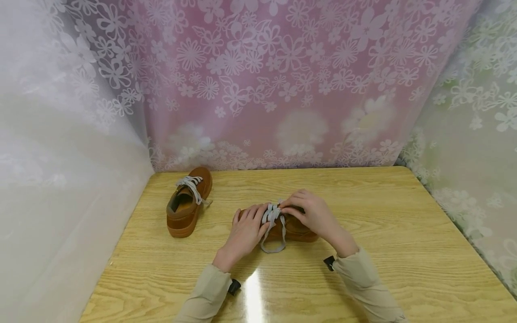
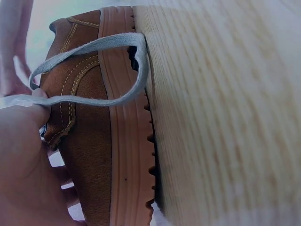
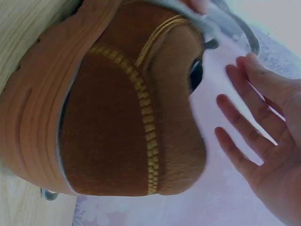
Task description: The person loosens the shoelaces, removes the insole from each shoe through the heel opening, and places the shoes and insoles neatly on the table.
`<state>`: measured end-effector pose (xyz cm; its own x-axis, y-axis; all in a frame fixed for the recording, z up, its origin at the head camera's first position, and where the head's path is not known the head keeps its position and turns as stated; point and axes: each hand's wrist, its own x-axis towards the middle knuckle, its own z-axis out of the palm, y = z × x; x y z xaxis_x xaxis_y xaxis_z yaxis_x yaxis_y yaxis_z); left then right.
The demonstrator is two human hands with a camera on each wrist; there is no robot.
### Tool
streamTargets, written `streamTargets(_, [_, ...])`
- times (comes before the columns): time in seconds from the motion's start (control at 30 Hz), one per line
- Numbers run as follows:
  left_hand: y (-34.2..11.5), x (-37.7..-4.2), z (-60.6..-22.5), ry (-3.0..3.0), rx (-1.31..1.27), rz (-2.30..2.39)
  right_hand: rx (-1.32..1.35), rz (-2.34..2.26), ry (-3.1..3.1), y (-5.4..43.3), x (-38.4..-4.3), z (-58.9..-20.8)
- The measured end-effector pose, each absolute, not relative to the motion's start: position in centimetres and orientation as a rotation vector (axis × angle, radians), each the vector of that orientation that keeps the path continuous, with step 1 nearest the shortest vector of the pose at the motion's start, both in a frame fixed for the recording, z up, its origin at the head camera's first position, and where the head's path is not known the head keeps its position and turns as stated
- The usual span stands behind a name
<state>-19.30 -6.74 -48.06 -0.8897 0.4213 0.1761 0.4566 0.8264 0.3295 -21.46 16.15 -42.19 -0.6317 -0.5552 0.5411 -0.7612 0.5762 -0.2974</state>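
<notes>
A brown shoe (image 1: 307,235) with stitched seams and a ridged sole lies sideways on the table, its toe toward the left. My left hand (image 1: 246,231) grips its front from above, fingers over the upper and thumb against the pale grey lace (image 1: 273,249). That lace hangs in a loop down the near side, clearer in the left wrist view. At the lacing, my right hand (image 1: 313,215) pinches lace between thumb and forefinger, above the shoe opening. In the right wrist view, the other fingers (image 3: 240,146) are spread apart, away from the heel (image 3: 113,127).
A matching brown shoe (image 1: 183,222) with grey laces stands at the table's back left, toe pointing away. The wood-grain table (image 1: 383,278) meets a pink floral curtain (image 1: 258,112) at the back, with pale sheets on both sides.
</notes>
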Motion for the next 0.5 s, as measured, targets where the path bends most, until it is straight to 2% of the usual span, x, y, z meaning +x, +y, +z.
streamTargets(0.5, [-6.6, -19.3, -48.1, -2.913, -0.668, -0.637, 1.148, 0.451, -2.31, 18.7, -17.8, -44.5])
